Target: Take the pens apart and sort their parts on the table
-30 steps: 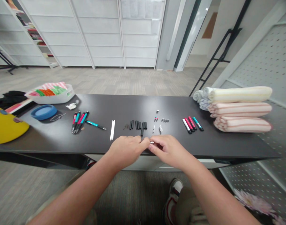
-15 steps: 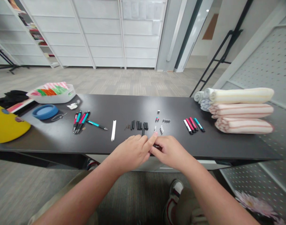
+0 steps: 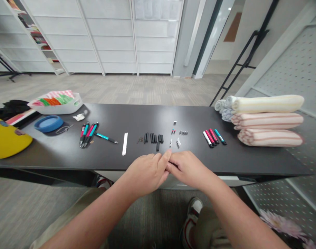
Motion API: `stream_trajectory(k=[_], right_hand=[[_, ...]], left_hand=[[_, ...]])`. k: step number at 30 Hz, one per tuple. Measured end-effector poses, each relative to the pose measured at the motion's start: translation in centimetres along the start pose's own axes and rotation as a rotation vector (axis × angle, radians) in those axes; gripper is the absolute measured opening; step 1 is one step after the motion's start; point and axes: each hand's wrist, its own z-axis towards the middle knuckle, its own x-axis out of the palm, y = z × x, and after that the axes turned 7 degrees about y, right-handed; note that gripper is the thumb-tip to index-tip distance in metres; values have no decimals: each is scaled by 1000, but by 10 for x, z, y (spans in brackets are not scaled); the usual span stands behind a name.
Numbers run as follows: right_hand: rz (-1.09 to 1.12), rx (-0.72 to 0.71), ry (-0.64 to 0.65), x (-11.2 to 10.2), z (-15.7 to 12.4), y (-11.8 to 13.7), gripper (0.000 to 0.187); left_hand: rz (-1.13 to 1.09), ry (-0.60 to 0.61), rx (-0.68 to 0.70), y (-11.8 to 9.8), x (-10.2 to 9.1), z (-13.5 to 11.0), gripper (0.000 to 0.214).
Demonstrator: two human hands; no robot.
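My left hand [image 3: 149, 173] and my right hand [image 3: 187, 168] meet above the desk's front edge, fingers closed together. Between the fingertips only a dark sliver shows; the rest of what they pinch is hidden. Just beyond them lie black pen grips [image 3: 154, 138], one grip [image 3: 158, 146] apart from the others. Small springs [image 3: 140, 139] and slim white refills [image 3: 125, 144] are to the left. Tiny white parts [image 3: 178, 142], silvery pieces [image 3: 183, 132] and small coloured pieces [image 3: 173, 131] sit beyond my right hand. White, red and teal pen barrels [image 3: 214, 137] lie farther right.
Whole red and teal pens [image 3: 88, 135] lie on the left, with one teal pen [image 3: 106, 138] apart. Farther left are a blue round dish [image 3: 49, 128], a white basket [image 3: 56, 109] and a yellow object [image 3: 10, 141]. Rolled towels [image 3: 269, 119] are stacked at the right.
The hands have drawn slightly back from the lone black grip, which now shows whole. A dark piece with a silvery tip seen between the fingers is now mostly covered.
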Motion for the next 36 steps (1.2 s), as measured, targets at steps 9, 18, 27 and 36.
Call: stream_trajectory(k=[9, 18, 27, 36], right_hand=[[136, -35, 34, -3, 2, 1, 24], [141, -22, -7, 0, -1, -3, 24], [253, -44, -14, -1, -4, 5, 16], [212, -40, 18, -2, -5, 7, 20]], left_hand=[[61, 34, -78, -5, 1, -2, 53], [53, 43, -94, 1, -5, 4, 50], [-55, 115, -171, 3, -18, -3, 44], [-57, 142, -127, 9, -15, -9, 38]])
